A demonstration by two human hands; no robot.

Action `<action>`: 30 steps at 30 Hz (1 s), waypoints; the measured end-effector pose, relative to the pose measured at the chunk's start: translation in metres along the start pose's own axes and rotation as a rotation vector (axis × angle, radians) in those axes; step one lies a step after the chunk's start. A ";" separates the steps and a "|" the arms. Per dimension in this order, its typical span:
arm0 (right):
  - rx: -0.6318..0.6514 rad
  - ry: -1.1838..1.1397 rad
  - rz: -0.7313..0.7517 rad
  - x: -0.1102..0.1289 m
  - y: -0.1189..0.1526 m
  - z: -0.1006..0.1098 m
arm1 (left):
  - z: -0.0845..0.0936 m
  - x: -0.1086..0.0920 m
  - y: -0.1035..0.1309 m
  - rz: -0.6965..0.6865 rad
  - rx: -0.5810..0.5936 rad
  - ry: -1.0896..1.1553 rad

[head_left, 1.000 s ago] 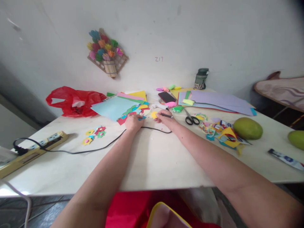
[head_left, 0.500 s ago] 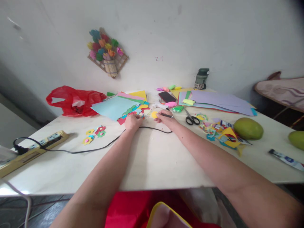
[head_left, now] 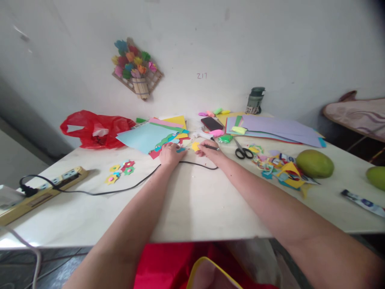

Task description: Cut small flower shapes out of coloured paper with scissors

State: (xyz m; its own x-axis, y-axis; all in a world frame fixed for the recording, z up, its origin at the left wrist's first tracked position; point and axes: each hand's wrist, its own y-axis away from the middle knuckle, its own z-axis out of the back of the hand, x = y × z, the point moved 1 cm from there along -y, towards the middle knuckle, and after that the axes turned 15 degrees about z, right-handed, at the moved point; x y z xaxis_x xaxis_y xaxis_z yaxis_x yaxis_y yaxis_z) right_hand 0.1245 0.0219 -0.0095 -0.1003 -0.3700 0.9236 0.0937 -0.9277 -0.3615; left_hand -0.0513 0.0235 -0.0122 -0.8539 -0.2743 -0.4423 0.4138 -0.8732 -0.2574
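To the far left of the black-handled scissors, a cream power strip with a black plug seated in it. From that plug toward the scissors, a black cord, partly hidden by the wrists. Well left of the scissors and beyond them, a crumpled red plastic bag. Also well left, slightly nearer the front, small paper flowers in yellow, red and green, some with pink centres. High above and left of the scissors, on the wall, a lattice ornament with many-coloured blooms. Lower, left of the scissors, overlapping coloured sheets, pale blue in front.

Left of the scissors, about level with them, the left hand, low over the tabletop, back uppermost, with a blue paper piece beside the thumb. Cannot tell whether pinching that piece or merely resting near. Closer to the scissors, a yellow paper piece, at the fingertips of the right hand. In that hand, closed around it, a short dark rod, just left of the scissors.

Right of the scissors and beyond, lilac sheets; just right, a heap of paper scraps; farther right, a green fruit; nearer the front, a tube.
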 end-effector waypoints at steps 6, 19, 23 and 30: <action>0.008 -0.001 0.012 0.001 0.001 0.000 | -0.004 0.000 0.001 -0.065 -0.044 -0.022; 0.012 -0.040 0.017 -0.006 -0.002 0.000 | 0.007 0.001 -0.004 0.243 0.088 0.115; -0.012 -0.013 -0.010 -0.006 -0.003 0.000 | 0.007 0.004 -0.005 0.240 0.065 0.188; -0.142 -0.103 0.048 -0.010 -0.006 0.007 | 0.014 0.003 -0.002 0.153 -0.123 0.266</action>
State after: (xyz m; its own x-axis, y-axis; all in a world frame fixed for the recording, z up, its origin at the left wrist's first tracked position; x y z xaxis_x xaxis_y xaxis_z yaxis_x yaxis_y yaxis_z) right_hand 0.1316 0.0317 -0.0157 0.0039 -0.4140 0.9103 -0.0459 -0.9094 -0.4134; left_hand -0.0591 0.0183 -0.0013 -0.6734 -0.2693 -0.6885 0.5797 -0.7704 -0.2656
